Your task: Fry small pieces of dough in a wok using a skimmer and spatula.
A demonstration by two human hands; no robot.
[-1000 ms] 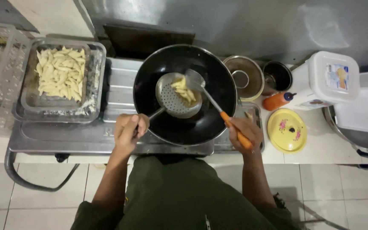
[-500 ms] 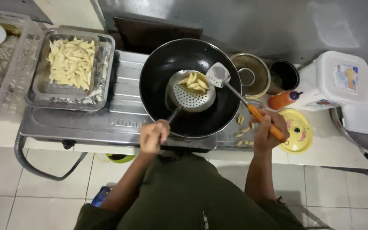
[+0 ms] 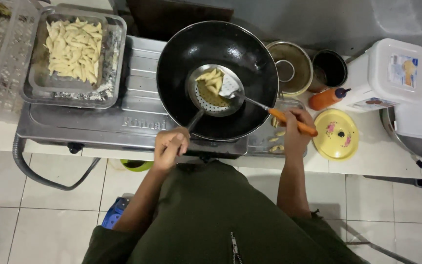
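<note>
Spatula (image 3: 230,87) now moved into strainer (image 3: 214,91) w/ fried pieces over wok (image 3: 218,78), L hand (image 3: 170,146) gripping strainer handle, R hand (image 3: 295,128) clenched on spatula's orange handle.

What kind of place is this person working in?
Most likely a small home or stall kitchen: a black wok sits on a metal gas stove, a tray of pale cut dough pieces waits beside it, and the floor is tiled.

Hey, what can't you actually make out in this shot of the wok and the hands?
Head view only:
- Wok contents: the dark inside hides any oil.
- Skimmer handle end: closed inside the left hand.
- Pot contents: too dark.
- Metal bowl: cut off by the right edge, covered by a white box.
</note>
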